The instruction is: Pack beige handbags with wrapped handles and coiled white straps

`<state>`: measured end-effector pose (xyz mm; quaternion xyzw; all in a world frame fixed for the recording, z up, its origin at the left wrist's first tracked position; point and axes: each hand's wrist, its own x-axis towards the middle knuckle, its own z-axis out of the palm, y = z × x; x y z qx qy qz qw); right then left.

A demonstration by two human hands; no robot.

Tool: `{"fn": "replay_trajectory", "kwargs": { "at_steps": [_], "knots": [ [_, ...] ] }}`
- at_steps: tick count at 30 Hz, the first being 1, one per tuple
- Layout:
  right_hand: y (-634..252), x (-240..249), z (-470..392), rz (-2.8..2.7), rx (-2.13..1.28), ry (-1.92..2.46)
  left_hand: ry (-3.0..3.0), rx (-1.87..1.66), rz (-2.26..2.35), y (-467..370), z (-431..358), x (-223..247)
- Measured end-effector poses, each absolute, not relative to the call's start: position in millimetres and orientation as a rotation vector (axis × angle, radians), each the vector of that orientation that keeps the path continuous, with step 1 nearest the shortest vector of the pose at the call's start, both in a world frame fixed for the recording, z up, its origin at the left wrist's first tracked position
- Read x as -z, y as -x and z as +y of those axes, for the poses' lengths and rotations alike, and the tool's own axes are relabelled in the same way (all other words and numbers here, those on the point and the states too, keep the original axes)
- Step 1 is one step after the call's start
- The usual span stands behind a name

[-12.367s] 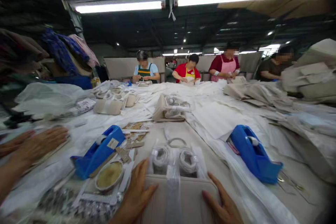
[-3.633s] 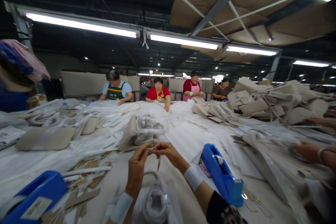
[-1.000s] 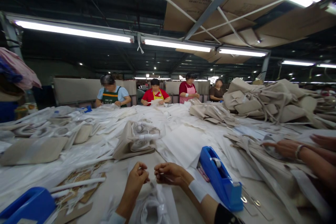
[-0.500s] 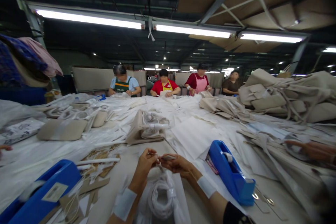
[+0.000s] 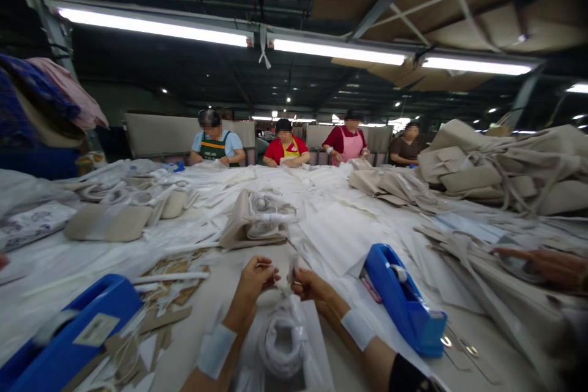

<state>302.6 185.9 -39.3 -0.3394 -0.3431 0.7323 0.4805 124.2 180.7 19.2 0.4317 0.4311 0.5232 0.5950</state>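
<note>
Currently using the wrapped coil (image 5: pixel 281 346) as reference; it sits on the work surface between the person's forearms, plastic film around it. Right hand (image 5: pixel 311 285) is just beyond the coil, slightly right: thumb and fingers pinched on a small pale tag (image 5: pixel 293 268), held upright above the coil's far side. Left hand (image 5: pixel 258 275) is just beyond the coil, slightly left: fingers curled, tips facing the tag; can't tell if they grip anything. Hands are apart, small gap between.

Around the coil: beige bag (image 5: pixel 235 223) farther beyond, past both hands. Blue tape dispenser (image 5: pixel 404 303) to its right, with thin metal hooks (image 5: pixel 468 352) near that dispenser's front end. Second tape dispenser (image 5: pixel 76 331) well to its left, cardboard scraps (image 5: pixel 168 317) between that one and the coil. Co-worker's hand (image 5: pixel 544 263) far right of the coil, blurred.
</note>
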Motion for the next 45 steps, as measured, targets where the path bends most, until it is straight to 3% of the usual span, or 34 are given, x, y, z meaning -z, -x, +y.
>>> {"fn": "replay_trajectory", "kwargs": {
  "at_steps": [28, 45],
  "knots": [
    [-290, 14, 208, -1.378, -1.44, 1.263, -1.072, -1.427, 1.191, -122, 181, -20],
    [-286, -15, 221, -1.702, -1.457, 1.209, -1.58, -1.433, 1.408, -124, 177, -23]
  ]
}}
